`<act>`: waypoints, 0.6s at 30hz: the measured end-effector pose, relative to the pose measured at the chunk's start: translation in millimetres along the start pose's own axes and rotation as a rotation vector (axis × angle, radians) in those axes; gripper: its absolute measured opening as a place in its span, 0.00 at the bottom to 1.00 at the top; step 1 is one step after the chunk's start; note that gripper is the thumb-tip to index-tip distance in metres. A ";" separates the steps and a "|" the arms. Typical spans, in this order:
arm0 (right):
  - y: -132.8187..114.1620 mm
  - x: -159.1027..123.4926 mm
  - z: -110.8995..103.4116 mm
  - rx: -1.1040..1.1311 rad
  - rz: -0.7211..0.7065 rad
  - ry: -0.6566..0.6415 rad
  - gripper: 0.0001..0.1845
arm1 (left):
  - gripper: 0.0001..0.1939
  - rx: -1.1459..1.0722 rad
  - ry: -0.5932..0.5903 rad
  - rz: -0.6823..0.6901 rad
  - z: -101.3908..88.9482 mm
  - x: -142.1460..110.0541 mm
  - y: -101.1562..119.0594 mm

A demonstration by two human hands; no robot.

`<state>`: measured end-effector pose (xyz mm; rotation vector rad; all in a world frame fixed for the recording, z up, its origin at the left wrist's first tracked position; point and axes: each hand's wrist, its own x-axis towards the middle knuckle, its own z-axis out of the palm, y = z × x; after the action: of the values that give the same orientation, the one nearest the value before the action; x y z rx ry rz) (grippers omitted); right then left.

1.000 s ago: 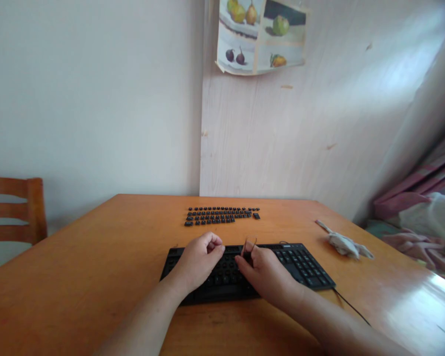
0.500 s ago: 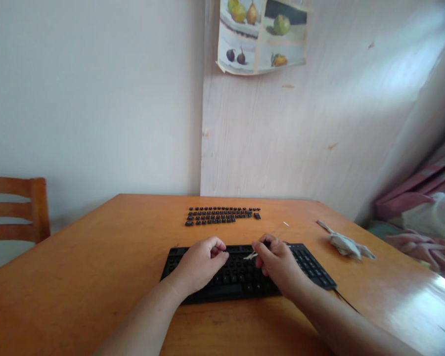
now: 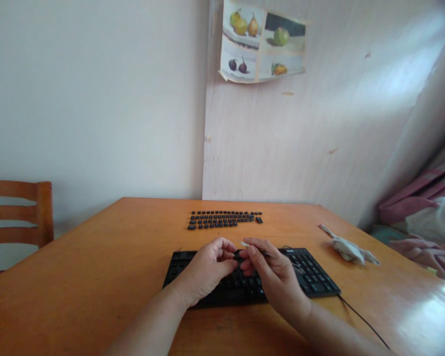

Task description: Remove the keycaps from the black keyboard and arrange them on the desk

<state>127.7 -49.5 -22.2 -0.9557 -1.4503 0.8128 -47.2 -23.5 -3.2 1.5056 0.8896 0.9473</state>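
Observation:
A black keyboard (image 3: 241, 299) lies on the table in front of me, with keycaps gone from part of its left and middle area. Over its middle, my left hand (image 3: 213, 267) is curled, thumb and fingertips close together; whatever small thing may be between them is hidden. Just beside it, my right hand (image 3: 269, 267) is closed around a thin stick with a white tip, like a cotton swab (image 3: 244, 244). Thin wire loops (image 3: 298, 267) stick out behind the right hand's fingers, over the number keys. The two hands' fingertips nearly meet.
Loose black keycaps (image 3: 217, 221) lie in rows behind the keyboard. A crumpled pale cloth (image 3: 350, 249) lies to the right. The keyboard's cable (image 3: 367, 324) runs off the front right. A wooden chair (image 3: 42, 212) stands at the left.
My right hand has turned and moved left toward my left hand, and the white tip now points up between them. The wire loops now show behind it. The view has shifted slightly.

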 end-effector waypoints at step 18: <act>-4.2 51.6 -30.1 -0.928 -0.344 -0.277 0.12 | 0.23 -0.007 0.190 -0.018 -11.7 2.4 4.5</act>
<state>156.9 -5.8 6.6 -1.2305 -2.2263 -0.0345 -56.7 -17.3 2.5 1.4155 1.0324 1.0918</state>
